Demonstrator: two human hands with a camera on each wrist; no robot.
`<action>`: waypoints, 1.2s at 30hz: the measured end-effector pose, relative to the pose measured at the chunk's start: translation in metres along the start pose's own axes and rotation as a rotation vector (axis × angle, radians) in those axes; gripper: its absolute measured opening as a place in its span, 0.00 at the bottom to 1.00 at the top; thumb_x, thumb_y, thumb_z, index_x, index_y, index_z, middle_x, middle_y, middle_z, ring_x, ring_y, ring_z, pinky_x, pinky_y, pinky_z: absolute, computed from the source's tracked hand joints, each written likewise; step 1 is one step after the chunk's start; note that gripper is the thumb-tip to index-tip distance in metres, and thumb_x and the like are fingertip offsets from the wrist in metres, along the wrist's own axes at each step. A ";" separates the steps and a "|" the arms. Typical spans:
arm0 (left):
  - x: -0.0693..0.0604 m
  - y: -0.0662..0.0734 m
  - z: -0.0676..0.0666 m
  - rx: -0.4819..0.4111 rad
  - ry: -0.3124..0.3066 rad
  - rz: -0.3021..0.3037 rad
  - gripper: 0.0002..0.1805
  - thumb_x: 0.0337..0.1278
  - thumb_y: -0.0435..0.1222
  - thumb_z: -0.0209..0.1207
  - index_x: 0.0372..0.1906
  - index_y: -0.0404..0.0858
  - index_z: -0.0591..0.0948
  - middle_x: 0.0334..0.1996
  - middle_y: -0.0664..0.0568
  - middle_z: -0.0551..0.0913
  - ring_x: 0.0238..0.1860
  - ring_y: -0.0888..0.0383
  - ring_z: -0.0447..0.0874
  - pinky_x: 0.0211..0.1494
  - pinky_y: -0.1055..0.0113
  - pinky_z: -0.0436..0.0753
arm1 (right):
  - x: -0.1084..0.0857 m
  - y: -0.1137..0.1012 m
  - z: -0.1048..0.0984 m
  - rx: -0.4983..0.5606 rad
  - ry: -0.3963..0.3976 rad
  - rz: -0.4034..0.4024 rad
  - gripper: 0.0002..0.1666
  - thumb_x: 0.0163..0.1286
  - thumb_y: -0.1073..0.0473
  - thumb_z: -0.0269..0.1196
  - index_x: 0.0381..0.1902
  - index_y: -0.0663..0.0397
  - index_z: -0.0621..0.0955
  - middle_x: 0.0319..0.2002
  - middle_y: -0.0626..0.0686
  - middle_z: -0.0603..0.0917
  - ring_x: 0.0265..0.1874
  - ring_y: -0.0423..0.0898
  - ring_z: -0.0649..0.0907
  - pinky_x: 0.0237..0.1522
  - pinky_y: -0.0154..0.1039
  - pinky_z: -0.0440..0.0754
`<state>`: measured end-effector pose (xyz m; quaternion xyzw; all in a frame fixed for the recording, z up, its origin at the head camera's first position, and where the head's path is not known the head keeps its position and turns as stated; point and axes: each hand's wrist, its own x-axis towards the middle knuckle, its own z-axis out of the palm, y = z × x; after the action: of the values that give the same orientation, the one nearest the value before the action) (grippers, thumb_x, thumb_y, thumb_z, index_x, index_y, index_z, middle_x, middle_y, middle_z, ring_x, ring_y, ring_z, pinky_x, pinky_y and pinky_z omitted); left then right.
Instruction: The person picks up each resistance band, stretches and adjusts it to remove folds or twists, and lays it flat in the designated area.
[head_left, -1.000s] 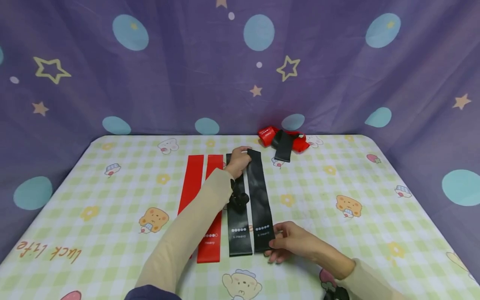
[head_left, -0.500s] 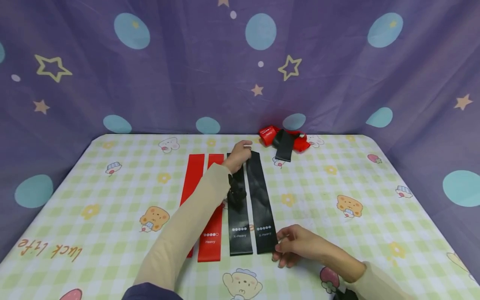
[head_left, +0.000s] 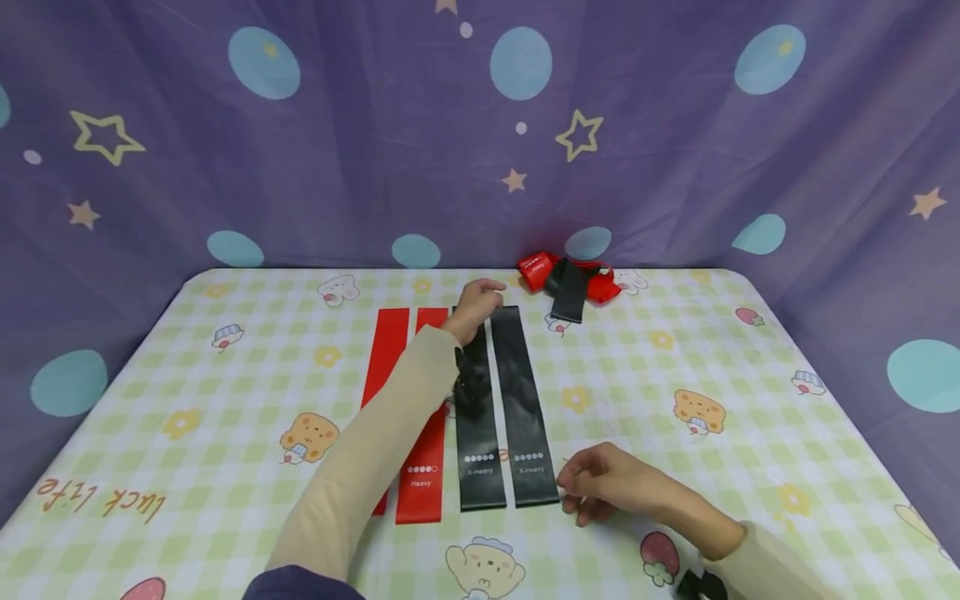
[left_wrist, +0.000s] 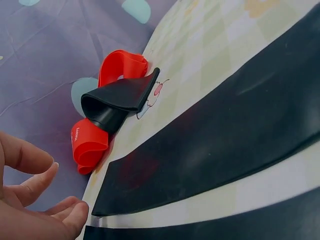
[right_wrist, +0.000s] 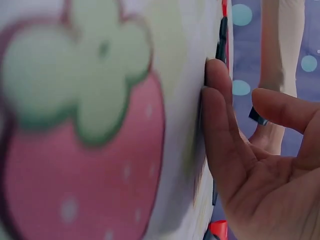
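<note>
Two black resistance bands marked X-Heavy lie flat side by side, the right band (head_left: 525,400) and the left band (head_left: 480,475). Left of them lie two red bands, one marked Heavy (head_left: 420,500) and an outer red one (head_left: 384,358) partly under the left sleeve. My left hand (head_left: 476,310) hovers by the far ends of the black bands, fingers loosely bent with nothing between them; in the left wrist view the fingertips (left_wrist: 77,212) are beside the band's end. My right hand (head_left: 618,482) is just right of the right black band's near end, fingers relaxed and holding nothing.
A tangled bundle of red band (head_left: 536,272) and black band (head_left: 570,292) sits at the table's back edge, right of the flat bands. A checked, cartoon-printed cloth (head_left: 750,467) covers the table. A purple curtain (head_left: 360,150) hangs behind.
Both hands have let go of the right black band, whose far end now lies flat. The right hand has drawn away to the right; the left has lifted slightly off the far end.
</note>
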<state>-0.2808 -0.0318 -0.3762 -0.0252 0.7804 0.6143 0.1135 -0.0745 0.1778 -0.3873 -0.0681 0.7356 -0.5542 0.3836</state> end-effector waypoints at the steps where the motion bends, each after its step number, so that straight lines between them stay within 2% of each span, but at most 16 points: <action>1: -0.001 0.000 0.000 -0.010 -0.003 0.008 0.26 0.51 0.25 0.46 0.59 0.32 0.74 0.58 0.40 0.73 0.49 0.51 0.69 0.59 0.57 0.72 | 0.000 0.000 -0.002 -0.012 0.007 -0.004 0.12 0.69 0.63 0.55 0.43 0.69 0.77 0.28 0.52 0.84 0.23 0.41 0.84 0.28 0.34 0.82; 5: -0.003 0.002 0.003 -0.032 -0.016 0.012 0.26 0.53 0.25 0.46 0.60 0.32 0.73 0.59 0.40 0.72 0.50 0.50 0.70 0.63 0.54 0.71 | 0.003 -0.002 -0.011 -0.056 0.052 -0.016 0.12 0.69 0.64 0.54 0.42 0.70 0.77 0.27 0.52 0.84 0.23 0.42 0.83 0.27 0.35 0.82; 10: -0.004 0.004 0.012 -0.076 -0.020 0.017 0.26 0.53 0.24 0.46 0.61 0.30 0.72 0.60 0.37 0.72 0.50 0.45 0.72 0.63 0.55 0.73 | 0.012 -0.007 -0.026 -0.116 0.155 -0.018 0.10 0.68 0.66 0.54 0.41 0.70 0.77 0.28 0.52 0.83 0.24 0.42 0.82 0.28 0.38 0.83; 14: -0.004 0.005 0.021 -0.115 -0.019 0.028 0.26 0.53 0.23 0.46 0.60 0.28 0.72 0.59 0.35 0.72 0.44 0.50 0.73 0.56 0.61 0.76 | 0.019 -0.013 -0.038 -0.188 0.227 -0.005 0.10 0.68 0.66 0.54 0.42 0.69 0.77 0.30 0.53 0.82 0.25 0.43 0.82 0.29 0.38 0.83; 18: -0.007 0.006 0.030 -0.152 -0.034 0.010 0.24 0.55 0.22 0.47 0.59 0.27 0.72 0.59 0.35 0.74 0.40 0.57 0.72 0.49 0.67 0.76 | 0.030 -0.021 -0.052 -0.260 0.299 -0.022 0.11 0.66 0.67 0.55 0.44 0.69 0.77 0.33 0.56 0.81 0.27 0.42 0.81 0.31 0.37 0.82; 24: -0.009 0.001 0.039 -0.209 -0.064 -0.026 0.23 0.58 0.22 0.49 0.60 0.27 0.72 0.57 0.34 0.76 0.43 0.56 0.76 0.58 0.60 0.78 | 0.053 -0.034 -0.076 -0.348 0.423 -0.058 0.16 0.64 0.65 0.57 0.48 0.69 0.75 0.40 0.60 0.79 0.32 0.44 0.77 0.32 0.34 0.78; 28: -0.012 -0.002 0.041 -0.223 -0.076 -0.033 0.22 0.60 0.23 0.49 0.60 0.27 0.71 0.57 0.34 0.76 0.48 0.52 0.78 0.59 0.59 0.78 | 0.069 -0.038 -0.090 -0.400 0.478 -0.122 0.18 0.63 0.65 0.58 0.49 0.71 0.74 0.44 0.64 0.79 0.39 0.51 0.79 0.36 0.33 0.76; 32: -0.016 -0.002 0.044 -0.237 -0.090 -0.036 0.22 0.60 0.24 0.49 0.61 0.28 0.71 0.57 0.34 0.77 0.51 0.46 0.79 0.58 0.60 0.79 | 0.084 -0.042 -0.101 -0.421 0.516 -0.173 0.20 0.62 0.66 0.58 0.50 0.73 0.74 0.47 0.68 0.79 0.48 0.59 0.79 0.43 0.38 0.78; 36: -0.019 -0.004 0.048 -0.229 -0.094 -0.040 0.22 0.59 0.24 0.50 0.60 0.28 0.72 0.56 0.35 0.78 0.45 0.50 0.82 0.48 0.67 0.82 | 0.097 -0.048 -0.110 -0.474 0.565 -0.182 0.20 0.62 0.66 0.58 0.51 0.73 0.74 0.49 0.69 0.78 0.50 0.62 0.79 0.52 0.48 0.78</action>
<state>-0.2547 0.0114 -0.3861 -0.0247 0.6983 0.6976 0.1584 -0.2281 0.1922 -0.3833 -0.0645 0.9111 -0.3974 0.0883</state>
